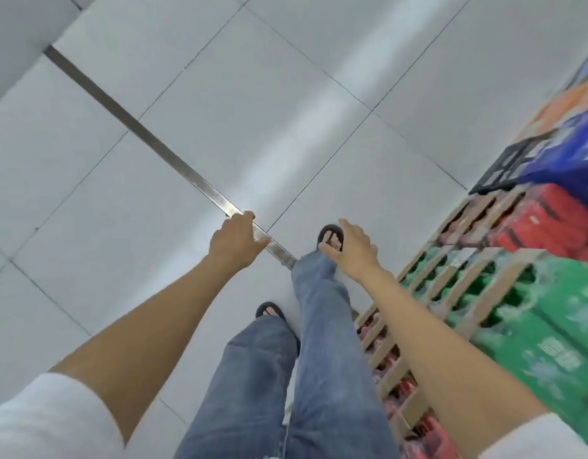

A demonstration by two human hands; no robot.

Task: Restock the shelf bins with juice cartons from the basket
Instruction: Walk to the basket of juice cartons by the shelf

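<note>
Both arms reach forward over the pale tiled floor (153, 226), which lies open ahead and to the left, crossed diagonally by a metal strip (137, 127) that passes under the left grip (236, 241). That grip is loosely curled and holds nothing. The right grip (352, 250) is relaxed with fingers spread, also empty, above a sandalled foot (330, 236). Stacked trays of green packs (534, 309) and red packs (544, 220) line the right edge, close beside the right forearm. Beyond them shows a black latticed basket (504, 167), blurred, its contents unclear.
</note>
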